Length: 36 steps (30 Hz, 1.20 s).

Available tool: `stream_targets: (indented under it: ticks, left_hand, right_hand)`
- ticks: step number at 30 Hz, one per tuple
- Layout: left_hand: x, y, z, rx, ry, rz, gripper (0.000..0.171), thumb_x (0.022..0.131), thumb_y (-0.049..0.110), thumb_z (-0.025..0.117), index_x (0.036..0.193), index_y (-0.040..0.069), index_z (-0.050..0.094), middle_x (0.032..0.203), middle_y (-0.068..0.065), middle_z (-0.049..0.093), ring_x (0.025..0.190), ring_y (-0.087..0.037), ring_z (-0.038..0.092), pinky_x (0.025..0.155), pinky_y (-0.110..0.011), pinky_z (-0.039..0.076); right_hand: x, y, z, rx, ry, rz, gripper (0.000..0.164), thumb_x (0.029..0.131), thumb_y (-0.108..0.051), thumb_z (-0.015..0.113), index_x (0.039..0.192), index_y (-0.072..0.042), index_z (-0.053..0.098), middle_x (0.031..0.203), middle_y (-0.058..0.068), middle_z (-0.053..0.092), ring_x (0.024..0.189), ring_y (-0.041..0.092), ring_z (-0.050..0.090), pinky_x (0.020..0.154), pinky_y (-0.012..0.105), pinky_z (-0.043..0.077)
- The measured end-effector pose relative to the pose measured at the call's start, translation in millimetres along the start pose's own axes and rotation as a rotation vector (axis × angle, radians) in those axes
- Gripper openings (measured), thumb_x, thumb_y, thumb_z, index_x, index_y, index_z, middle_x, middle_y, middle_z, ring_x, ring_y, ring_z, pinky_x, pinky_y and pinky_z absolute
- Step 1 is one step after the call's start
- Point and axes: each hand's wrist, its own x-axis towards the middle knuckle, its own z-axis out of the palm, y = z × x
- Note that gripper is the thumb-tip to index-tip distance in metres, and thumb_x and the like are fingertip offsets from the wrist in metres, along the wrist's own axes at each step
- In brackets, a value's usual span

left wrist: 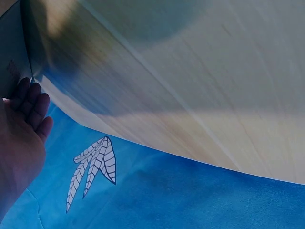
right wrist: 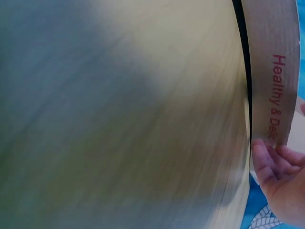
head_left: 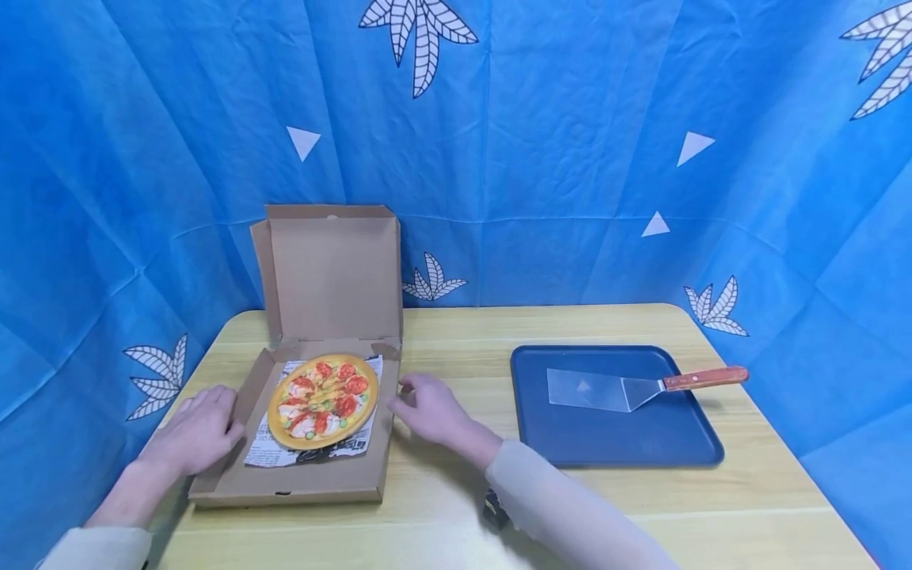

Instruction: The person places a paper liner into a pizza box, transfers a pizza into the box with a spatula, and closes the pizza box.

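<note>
An open cardboard pizza box lies on the table with its lid standing up at the back. Inside, a round pizza rests tilted on printed paper. My left hand holds the box's left wall, thumb at the rim and fingers along the outer side. At the opposite wall, my right hand grips the box with thumb and fingertips by the rim. The right wrist view shows its fingers against the outer side, beside red lettering.
On the wooden table, a dark blue tray sits to the right. A spatula lies across it, its wooden handle sticking out past the right edge. Blue cloth with leaf prints hangs behind and at both sides.
</note>
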Motion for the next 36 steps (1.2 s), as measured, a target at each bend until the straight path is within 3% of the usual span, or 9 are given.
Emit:
stream_targets:
  ticks: [3, 7, 13, 20, 36]
  left_hand:
    - [0.0, 0.7, -1.0, 0.002, 0.010, 0.005, 0.037, 0.093, 0.020, 0.065, 0.114, -0.009, 0.054, 0.100, -0.014, 0.058, 0.090, -0.032, 0.054, 0.082, -0.054, 0.046]
    - [0.0, 2.1, -1.9, 0.001, 0.007, 0.005, 0.037, 0.093, 0.020, 0.065, 0.114, -0.009, 0.054, 0.101, -0.015, 0.058, 0.091, -0.032, 0.054, 0.082, -0.055, 0.046]
    - [0.6, 3.0, -3.4, -0.005, 0.000, 0.003, 0.037, 0.093, 0.019, 0.065, 0.115, -0.009, 0.055, 0.101, -0.015, 0.059, 0.092, -0.032, 0.055, 0.083, -0.055, 0.046]
    - [0.4, 3.3, -4.8, -0.030, -0.007, 0.004, 0.039, 0.093, 0.019, 0.065, 0.118, -0.010, 0.054, 0.105, -0.017, 0.060, 0.095, -0.034, 0.056, 0.085, -0.057, 0.047]
    - [1.8, 14.2, -2.0, -0.087, 0.033, 0.039, 0.036, 0.091, 0.015, 0.067, 0.115, -0.009, 0.056, 0.103, -0.015, 0.062, 0.094, -0.033, 0.056, 0.083, -0.056, 0.046]
  right_hand:
    - [4.3, -2.1, 2.7, -0.015, 0.006, 0.030, 0.054, 0.100, -0.042, 0.064, 0.137, -0.002, 0.061, 0.119, 0.009, 0.069, 0.106, 0.022, 0.066, 0.092, 0.037, 0.057]
    - [8.6, -5.1, 4.4, -0.032, -0.013, 0.069, 0.038, 0.098, -0.038, 0.068, 0.117, -0.004, 0.069, 0.097, 0.002, 0.067, 0.083, 0.015, 0.063, 0.072, 0.027, 0.056]
    - [10.6, -10.3, 4.7, -0.079, -0.090, 0.123, 0.022, 0.099, -0.033, 0.064, 0.091, -0.013, 0.065, 0.075, -0.002, 0.060, 0.061, 0.013, 0.056, 0.053, 0.026, 0.049]
    - [11.7, -11.8, 6.1, -0.210, -0.102, 0.100, 0.030, 0.102, -0.036, 0.057, 0.079, -0.017, 0.058, 0.072, 0.000, 0.057, 0.059, 0.014, 0.053, 0.052, 0.027, 0.045]
    - [5.8, -3.4, -1.3, -0.224, -0.100, 0.108, 0.031, 0.102, -0.035, 0.056, 0.077, -0.017, 0.059, 0.074, 0.000, 0.058, 0.060, 0.014, 0.054, 0.053, 0.027, 0.046]
